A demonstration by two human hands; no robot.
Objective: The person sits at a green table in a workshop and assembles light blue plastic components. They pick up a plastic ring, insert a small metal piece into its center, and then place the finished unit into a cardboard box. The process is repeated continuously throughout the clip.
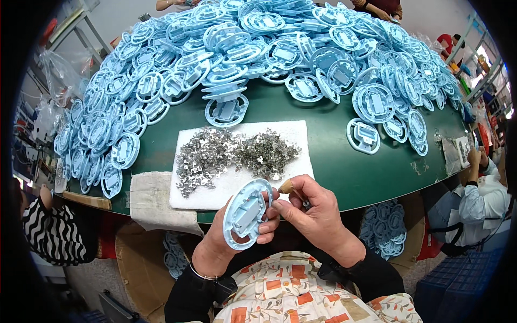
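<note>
Our left hand (229, 237) holds one round light-blue plastic disc (247, 213) near our chest, while our right hand (315, 207) pinches a small wooden-handled tool (287, 186) against it. If the tool slips, we think it may scratch the disc or scatter the small grey metal clips (231, 155) on the white foam pad (293, 134) just beyond

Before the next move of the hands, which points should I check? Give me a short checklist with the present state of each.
1. Left hand grips the light blue round plastic part firmly: ok.
2. Right hand holds the small wooden-handled tool: ok.
3. Tool tip sits on the part: cannot tell, fingers hide it.
4. Small metal clips lie in reach on the white foam pad: ok.
5. A clip is already seated in the part: cannot tell.
6. More blue parts are piled on the green table: ok.
</note>
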